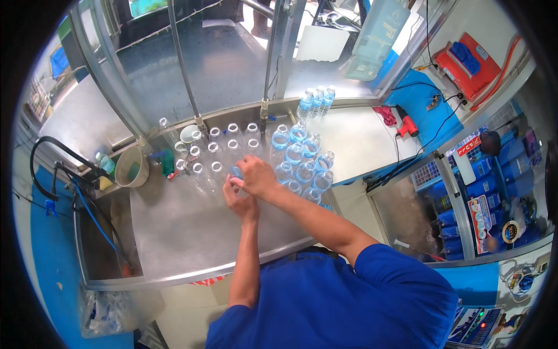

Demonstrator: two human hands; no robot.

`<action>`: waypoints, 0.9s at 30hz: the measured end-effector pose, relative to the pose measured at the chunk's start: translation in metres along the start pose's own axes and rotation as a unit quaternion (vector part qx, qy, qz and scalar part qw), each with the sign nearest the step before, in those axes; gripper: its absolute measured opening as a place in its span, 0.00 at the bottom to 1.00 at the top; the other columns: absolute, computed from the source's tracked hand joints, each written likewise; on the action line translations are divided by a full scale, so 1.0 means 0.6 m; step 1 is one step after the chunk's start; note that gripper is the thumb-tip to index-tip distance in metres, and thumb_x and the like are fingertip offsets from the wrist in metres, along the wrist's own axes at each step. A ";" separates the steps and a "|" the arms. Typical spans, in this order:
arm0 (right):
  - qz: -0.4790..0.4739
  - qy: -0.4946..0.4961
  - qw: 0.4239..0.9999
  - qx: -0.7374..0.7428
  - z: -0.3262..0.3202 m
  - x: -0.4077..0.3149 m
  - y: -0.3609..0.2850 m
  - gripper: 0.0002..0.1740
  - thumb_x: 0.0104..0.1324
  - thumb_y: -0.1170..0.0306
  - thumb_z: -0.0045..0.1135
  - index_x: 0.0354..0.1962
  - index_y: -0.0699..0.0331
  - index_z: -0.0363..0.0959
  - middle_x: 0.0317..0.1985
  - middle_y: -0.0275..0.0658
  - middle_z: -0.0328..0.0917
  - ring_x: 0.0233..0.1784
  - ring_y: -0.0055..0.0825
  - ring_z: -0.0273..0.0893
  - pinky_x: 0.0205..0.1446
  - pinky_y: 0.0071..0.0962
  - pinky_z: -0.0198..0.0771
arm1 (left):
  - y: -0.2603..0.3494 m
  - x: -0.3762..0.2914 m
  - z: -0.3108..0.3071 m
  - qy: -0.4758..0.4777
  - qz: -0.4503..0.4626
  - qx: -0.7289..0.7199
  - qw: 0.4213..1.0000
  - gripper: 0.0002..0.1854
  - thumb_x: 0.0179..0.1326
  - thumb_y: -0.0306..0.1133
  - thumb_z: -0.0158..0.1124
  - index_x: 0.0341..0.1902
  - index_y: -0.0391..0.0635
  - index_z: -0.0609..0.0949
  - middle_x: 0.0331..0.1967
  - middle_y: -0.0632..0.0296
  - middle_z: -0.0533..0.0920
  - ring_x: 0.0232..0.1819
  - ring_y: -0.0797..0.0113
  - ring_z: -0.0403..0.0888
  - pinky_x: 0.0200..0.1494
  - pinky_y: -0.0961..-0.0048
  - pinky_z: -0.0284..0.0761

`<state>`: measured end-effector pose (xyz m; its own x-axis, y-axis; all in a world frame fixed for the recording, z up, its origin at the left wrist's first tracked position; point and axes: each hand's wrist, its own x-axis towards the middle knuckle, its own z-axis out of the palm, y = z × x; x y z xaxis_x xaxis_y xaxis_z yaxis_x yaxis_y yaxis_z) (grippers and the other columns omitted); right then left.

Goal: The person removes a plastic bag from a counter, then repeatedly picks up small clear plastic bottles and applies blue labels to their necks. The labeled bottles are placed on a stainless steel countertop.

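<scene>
Both hands meet over the steel counter, between two groups of plastic bottles. My left hand (240, 203) is at the lower left of a bottle with a blue label band (236, 172), its fingers around the bottle's side. From above, my right hand (258, 178) has its fingers at the same bottle, whose body is largely hidden. Several clear open-topped bottles without labels (216, 171) stand in rows to the left and behind the hands. Several bottles with blue label bands (294, 153) stand close together at the right.
A steel counter (183, 235) with a sink basin (109, 244) lies in front. A beige bucket (132, 166) and a green scrubber (167, 163) are at left. Capped bottles (306, 104) stand behind. A red heat gun (407, 126) and its cord lie at right.
</scene>
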<state>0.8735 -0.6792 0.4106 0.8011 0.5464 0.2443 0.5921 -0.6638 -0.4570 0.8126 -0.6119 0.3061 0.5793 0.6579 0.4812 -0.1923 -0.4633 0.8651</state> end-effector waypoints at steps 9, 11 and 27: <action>0.043 -0.043 0.998 0.024 0.039 -0.025 0.006 0.55 0.50 0.66 0.81 0.71 0.63 0.56 0.52 0.53 0.76 0.59 0.56 0.78 0.59 0.49 0.77 | -0.052 -0.027 -0.001 -0.019 -0.027 0.051 0.998 0.27 0.68 0.36 0.65 0.67 0.36 0.76 0.56 0.47 0.83 0.58 0.48 0.80 0.59 0.55 0.78; 0.048 -0.024 0.997 0.049 0.024 -0.037 -0.003 0.57 0.50 0.67 0.82 0.72 0.64 0.54 0.52 0.53 0.76 0.58 0.57 0.78 0.59 0.47 0.77 | -0.050 -0.035 -0.012 -0.035 -0.012 0.048 0.998 0.27 0.67 0.36 0.66 0.67 0.36 0.76 0.56 0.47 0.83 0.58 0.48 0.81 0.58 0.57 0.78; 0.295 0.088 0.941 0.143 -0.105 -0.479 0.166 0.06 0.65 0.75 0.65 0.40 0.68 0.84 0.34 0.44 0.85 0.34 0.34 0.85 0.40 0.32 0.80 | -0.021 0.000 0.071 -0.189 -0.095 -0.006 0.977 0.34 0.54 0.31 0.82 0.65 0.36 0.79 0.55 0.50 0.84 0.58 0.59 0.84 0.52 0.61 0.88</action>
<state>0.7078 -0.9343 0.3491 0.9998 0.0175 0.0020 0.0128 -0.6462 -0.7630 0.8485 -0.6312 0.2891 0.8564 0.4638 0.2268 -0.0612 -0.3449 0.9367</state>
